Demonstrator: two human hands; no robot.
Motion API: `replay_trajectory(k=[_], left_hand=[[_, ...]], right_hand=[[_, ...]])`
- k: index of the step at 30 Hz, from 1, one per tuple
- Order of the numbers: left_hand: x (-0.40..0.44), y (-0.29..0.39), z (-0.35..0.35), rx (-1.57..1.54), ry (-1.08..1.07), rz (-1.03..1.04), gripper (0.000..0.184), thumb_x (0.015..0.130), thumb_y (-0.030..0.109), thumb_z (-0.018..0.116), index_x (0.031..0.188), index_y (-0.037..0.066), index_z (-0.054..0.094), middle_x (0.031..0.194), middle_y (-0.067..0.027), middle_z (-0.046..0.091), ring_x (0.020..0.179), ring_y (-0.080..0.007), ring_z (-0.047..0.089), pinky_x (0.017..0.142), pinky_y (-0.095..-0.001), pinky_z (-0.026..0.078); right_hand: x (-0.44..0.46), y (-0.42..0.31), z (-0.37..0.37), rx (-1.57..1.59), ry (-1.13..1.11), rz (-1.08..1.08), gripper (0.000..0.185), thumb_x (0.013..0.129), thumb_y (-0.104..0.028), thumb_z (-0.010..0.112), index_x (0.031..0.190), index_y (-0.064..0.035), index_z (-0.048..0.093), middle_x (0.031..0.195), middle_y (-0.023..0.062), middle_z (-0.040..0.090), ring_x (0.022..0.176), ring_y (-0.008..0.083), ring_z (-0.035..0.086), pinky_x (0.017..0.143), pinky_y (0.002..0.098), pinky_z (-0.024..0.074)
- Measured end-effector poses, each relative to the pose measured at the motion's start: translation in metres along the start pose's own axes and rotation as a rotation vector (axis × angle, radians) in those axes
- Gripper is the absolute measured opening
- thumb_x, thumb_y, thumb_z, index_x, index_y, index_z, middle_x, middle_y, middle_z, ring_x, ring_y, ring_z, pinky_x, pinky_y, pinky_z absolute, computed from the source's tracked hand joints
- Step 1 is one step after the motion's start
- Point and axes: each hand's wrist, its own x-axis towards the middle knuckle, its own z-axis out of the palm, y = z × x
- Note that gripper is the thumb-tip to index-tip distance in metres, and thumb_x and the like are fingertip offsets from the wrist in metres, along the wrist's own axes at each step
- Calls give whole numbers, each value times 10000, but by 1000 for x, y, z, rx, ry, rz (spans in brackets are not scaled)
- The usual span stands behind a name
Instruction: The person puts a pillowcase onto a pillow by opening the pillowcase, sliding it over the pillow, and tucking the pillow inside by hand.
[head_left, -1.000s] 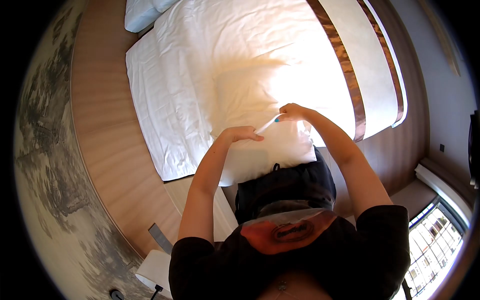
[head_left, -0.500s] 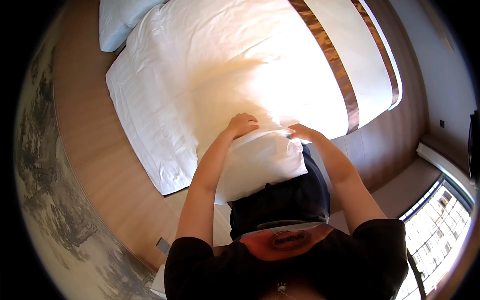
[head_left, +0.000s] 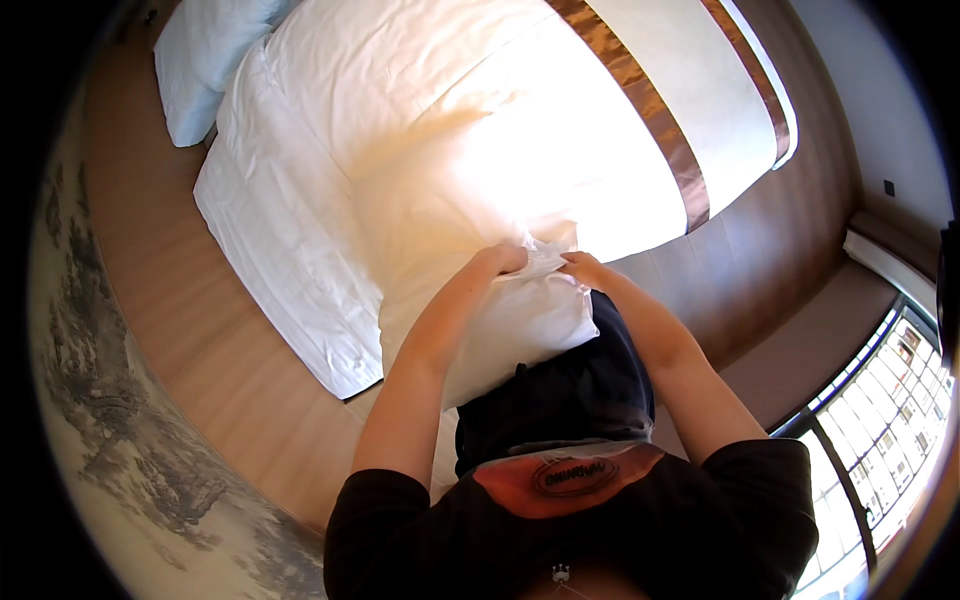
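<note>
A white pillow in its pillowcase rests against the front of my body, at the near edge of the bed. My left hand is closed on the cloth of the pillowcase along its upper edge. A short way to the right, my right hand pinches the same bunched cloth between thumb and fingers. Between both hands the pillowcase fabric is gathered in folds. Part of the pillow's left side is hidden behind my left forearm.
The bed with a white duvet spreads out ahead, with a brown-striped runner across its right end. Bluish-white pillows lie at the far left. Wooden floor borders the bed, and a window is at right.
My left hand has gone from lying on the pillow with fingers apart to gripping the pillowcase cloth, closer to my right hand. The view has shifted slightly.
</note>
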Motion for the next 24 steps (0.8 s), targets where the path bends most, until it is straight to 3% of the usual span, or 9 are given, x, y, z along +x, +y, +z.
replay_trajectory(k=[3,6,10,13,14,17,18,21,24], left_hand=[[31,-24,18,173,-69,396,382,851,265,446,1113,33,598,1190,-181,552,1080,-304,533,921,-376,394],[-33,-15,-17,-61,-65,499,333,847,234,474,1040,13,631,1078,-159,619,978,-276,584,863,-364,426],[-100,-15,-55,-315,0,390,292,825,194,538,1016,1,643,958,-117,653,877,-201,593,799,-321,446],[-127,-38,-72,-475,82,368,273,811,127,566,1040,-2,638,924,-92,651,833,-149,589,769,-288,456],[-137,-45,-79,-509,102,359,277,804,115,577,1044,-10,634,922,-93,651,821,-146,591,758,-280,459],[-165,-60,-90,-573,228,407,277,797,81,585,1047,-33,625,914,-91,652,794,-137,596,744,-264,468],[-177,-62,-93,-599,280,427,275,798,75,583,1047,-32,625,912,-92,653,796,-139,598,744,-265,470],[-209,-64,-98,-776,413,472,266,799,47,571,1047,-35,622,924,-98,652,811,-145,605,751,-269,482],[-231,-76,-101,-900,598,582,252,803,33,563,1038,-34,623,946,-89,649,828,-139,603,753,-269,484]], right_hand=[[0,-3,6,39,90,41,291,850,-253,526,1041,-66,641,823,83,657,722,150,584,668,292,465],[8,-24,19,175,126,-80,288,868,-239,516,979,-13,655,729,39,625,644,115,551,610,255,454],[10,-80,14,97,-104,-224,287,863,-240,529,974,2,636,724,19,593,675,104,525,647,258,440],[-2,-120,10,-16,-330,-362,334,820,-285,586,1014,-13,594,845,33,587,816,119,517,740,266,414],[-24,-146,6,-58,-365,-270,393,764,-321,638,1012,-26,558,909,35,560,898,121,487,784,257,382],[-27,-167,6,-88,-446,-428,398,739,-327,657,979,-23,564,901,35,556,875,124,489,766,256,383],[-32,-177,8,-95,-430,-518,320,742,-291,657,896,-25,564,813,32,551,797,135,490,688,278,386],[-50,-208,6,-101,-463,-488,293,729,-198,673,946,-21,586,794,9,562,755,116,504,660,244,394],[-78,-239,18,-178,-183,-775,188,773,-136,624,919,-22,592,757,69,600,675,155,552,614,276,422]])
